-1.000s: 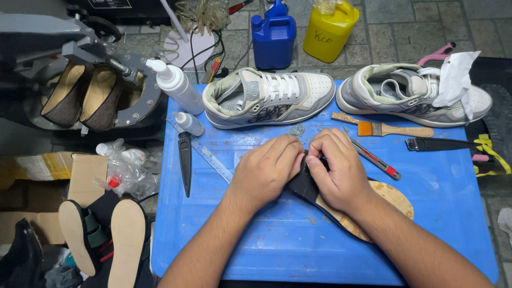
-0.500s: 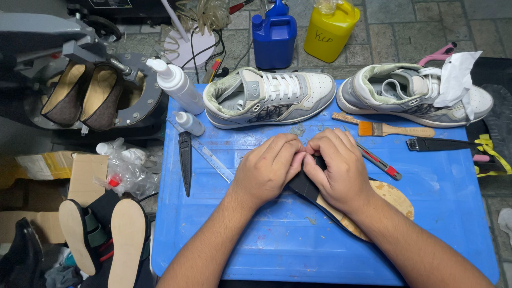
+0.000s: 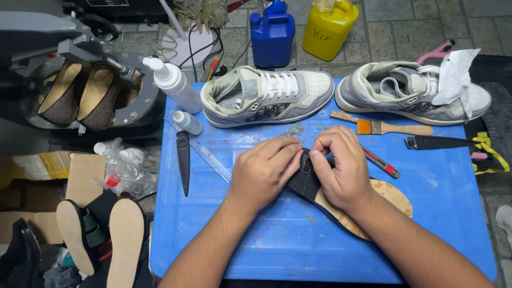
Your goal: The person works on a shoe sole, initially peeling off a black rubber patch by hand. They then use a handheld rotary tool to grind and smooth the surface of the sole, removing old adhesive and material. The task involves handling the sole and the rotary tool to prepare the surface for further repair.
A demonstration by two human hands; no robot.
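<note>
Both my hands rest on a shoe insole (image 3: 381, 200) that lies flat on the blue table (image 3: 437, 213). The insole has a tan board heel and a black front part (image 3: 305, 181). My left hand (image 3: 264, 170) presses its fingertips on the black part's left edge. My right hand (image 3: 341, 168) pinches the same black part between thumb and fingers, right beside the left hand. The insole's middle is hidden under my right hand and wrist.
Two grey-and-white sneakers (image 3: 266, 95) (image 3: 413, 93) stand at the table's far edge. A brush (image 3: 392, 128), a red cutter (image 3: 380, 162), a black tool (image 3: 440, 142), a clear ruler (image 3: 200, 149), a dark blade (image 3: 183, 160) and two white bottles (image 3: 173, 82) lie around. Blue and yellow jugs stand behind.
My hands stay on the insole; the fingers have shifted slightly, with the right thumb and fingers now pinching the black front edge more tightly.
</note>
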